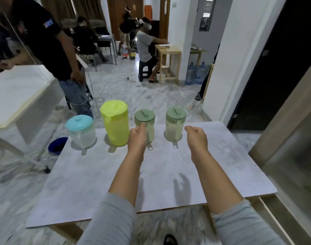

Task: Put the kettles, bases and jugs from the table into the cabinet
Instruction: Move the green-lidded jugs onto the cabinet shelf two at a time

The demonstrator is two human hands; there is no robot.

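Four jugs stand in a row along the far edge of the grey table (168,174). From the left they are a clear jug with a blue lid (81,131), a tall yellow-green jug (115,122), and two clear jugs with green lids (145,121) (175,125). My left hand (137,138) is against the near side of the left green-lidded jug. Its thumb is raised and its fingers are curled, and any grip on the handle is hidden. My right hand (197,137) hovers just right of the other green-lidded jug, fingers loosely curled, holding nothing.
A wood-framed, glass-fronted cabinet (289,152) stands close on the right of the table. A white table (18,92) and a standing person (62,55) are at the left. A blue bowl (57,145) lies on the floor. More people and water bottles (197,73) are farther back.
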